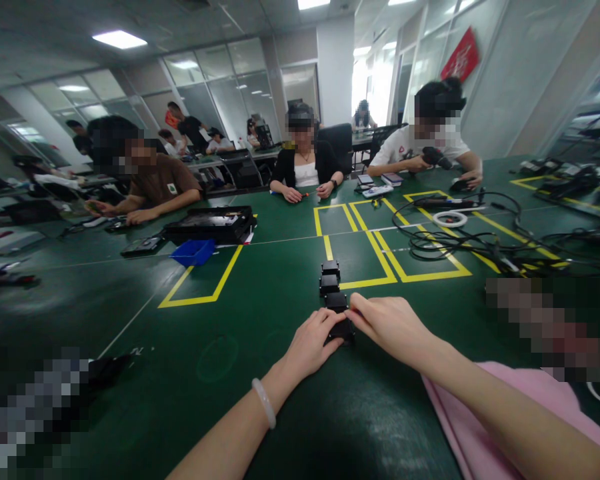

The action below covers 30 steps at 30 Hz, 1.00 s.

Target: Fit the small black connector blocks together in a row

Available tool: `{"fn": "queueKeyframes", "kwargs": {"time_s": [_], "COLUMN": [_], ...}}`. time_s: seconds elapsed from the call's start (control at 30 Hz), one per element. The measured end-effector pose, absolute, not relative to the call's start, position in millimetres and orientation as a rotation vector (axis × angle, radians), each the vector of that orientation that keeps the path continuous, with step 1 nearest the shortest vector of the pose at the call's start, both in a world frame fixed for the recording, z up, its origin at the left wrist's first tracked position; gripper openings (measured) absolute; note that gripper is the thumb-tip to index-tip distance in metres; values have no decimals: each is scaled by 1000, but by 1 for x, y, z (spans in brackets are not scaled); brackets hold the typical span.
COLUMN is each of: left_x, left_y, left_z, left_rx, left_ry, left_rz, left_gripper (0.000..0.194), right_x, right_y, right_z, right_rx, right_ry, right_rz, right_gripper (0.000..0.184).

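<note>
Several small black box-shaped parts stand in a row leading away from me on the green table [280, 400]. My left hand [307, 341], with a pale bangle on its wrist, grips the nearest black box-shaped part [342, 331] between thumb and fingers. At that part's far right edge, the fingers of my right hand [390, 328] are pinched together; whatever is between them is hidden or too small to name. Just beyond my fingertips sits another black part [336, 303]. Farther off stand a third part [329, 285] and a smaller-looking one [331, 267].
Yellow tape outlines [367, 285] mark the table. A blue bin [194, 253] and a black open case [210, 225] stand left. Tangled black cables [430, 247] and a white ring [449, 219] lie right. Pink cloth [520, 400] is under my right forearm. Several people work around the table.
</note>
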<state>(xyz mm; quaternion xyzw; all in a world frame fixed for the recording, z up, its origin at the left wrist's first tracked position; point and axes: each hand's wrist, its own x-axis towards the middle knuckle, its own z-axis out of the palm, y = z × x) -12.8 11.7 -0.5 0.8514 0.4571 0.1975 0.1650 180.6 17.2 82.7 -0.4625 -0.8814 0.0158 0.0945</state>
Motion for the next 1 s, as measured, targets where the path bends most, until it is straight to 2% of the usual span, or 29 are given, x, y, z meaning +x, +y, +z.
{"fn": "queueKeyframes", "kwargs": {"time_s": [0.4, 0.6, 0.83, 1.0], "left_x": [-13, -13, -13, -13], "left_y": [10, 11, 10, 10], "left_z": [2, 2, 4, 3], "left_rx": [2415, 2419, 2421, 2421], "left_ry": [1290, 1295, 1297, 1300], "left_rz": [570, 566, 557, 558], "left_gripper": [50, 46, 48, 44], "right_x": [186, 184, 186, 184], "right_y": [20, 22, 21, 19], "right_z": [81, 80, 80, 80], "right_rx": [-1277, -1346, -1265, -1252], "right_ry": [-2587, -2558, -2541, -2531], "right_rz": [91, 58, 139, 144], "right_gripper": [4, 12, 6, 10]}}
